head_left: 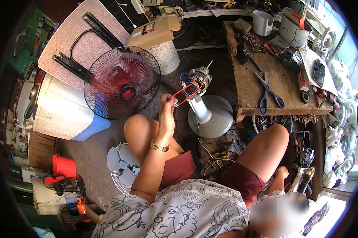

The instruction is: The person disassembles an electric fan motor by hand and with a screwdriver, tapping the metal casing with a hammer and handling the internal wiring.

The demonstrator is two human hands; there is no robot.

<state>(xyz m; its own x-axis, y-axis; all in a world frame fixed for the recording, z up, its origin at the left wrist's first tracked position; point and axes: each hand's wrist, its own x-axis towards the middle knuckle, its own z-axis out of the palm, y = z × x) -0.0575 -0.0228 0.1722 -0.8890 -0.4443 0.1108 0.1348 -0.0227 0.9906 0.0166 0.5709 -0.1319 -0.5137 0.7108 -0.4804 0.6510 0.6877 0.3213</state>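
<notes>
My left hand (pixel 168 113), with a gold watch (pixel 159 146) on its wrist, is raised in front of my knees. Its fingers pinch a small metallic part (pixel 176 104) at the end of red wires (pixel 183 91); the grip hides much of it. Those wires loop across to an exposed fan motor (pixel 197 81), whose shaft points up and away. The motor tops a white post (pixel 200 109) on a round grey base (pixel 216 119), just right of the hand. My right hand is not visible.
Left stands a caged fan (pixel 123 83) with red blades. Scissors (pixel 268 93) lie on the wooden workbench (pixel 252 85) at right. Loose cords and parts (pixel 222 156) clutter the floor between my legs. A white fan blade (pixel 123 164) is by my left knee. Another person's blurred head (pixel 280 214) appears lower right.
</notes>
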